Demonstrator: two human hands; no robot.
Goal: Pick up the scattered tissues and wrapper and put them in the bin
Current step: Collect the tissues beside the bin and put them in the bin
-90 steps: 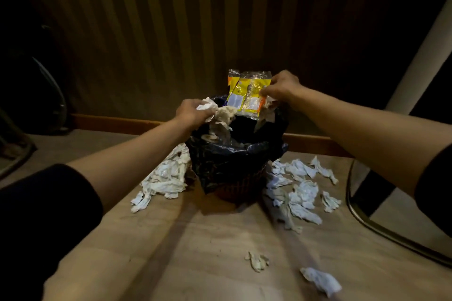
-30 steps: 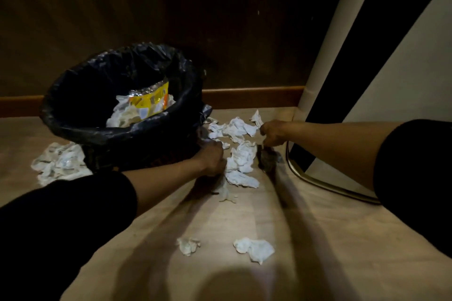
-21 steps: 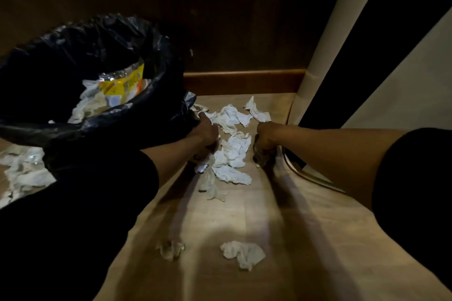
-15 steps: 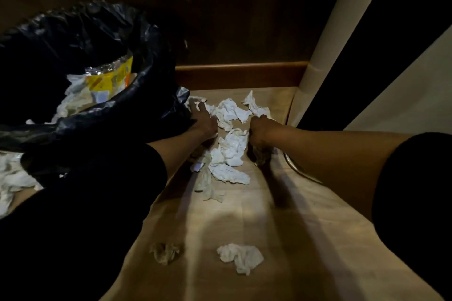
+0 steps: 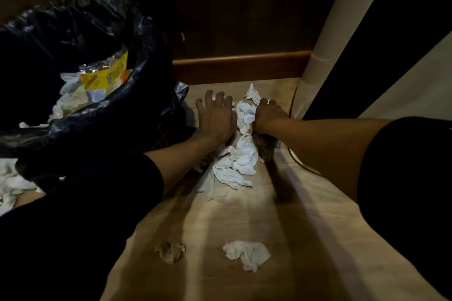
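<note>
The bin (image 5: 110, 105), lined with a black bag, stands at the left and holds the yellow wrapper (image 5: 105, 76) and some tissues. To its right a pile of white tissues (image 5: 241, 159) lies on the wooden floor. My left hand (image 5: 215, 117) rests palm down on the pile's left side, fingers spread. My right hand (image 5: 269, 115) is curled on the tissues at the pile's right side. One tissue (image 5: 253, 93) lies just beyond the hands. Nearer me lie a white tissue (image 5: 247, 254) and a brownish one (image 5: 171, 250). More tissues (image 5: 9, 178) lie left of the bin.
A wooden skirting board (image 5: 242, 66) and a dark wall close off the back. A cream post (image 5: 327, 32) rises at the right, with a curved metal edge (image 5: 303, 166) on the floor under my right forearm.
The wrapper and earlier tissues were dropped in the bin. Both hands then came down to the pile right of the bin and have closed in on it from either side.
</note>
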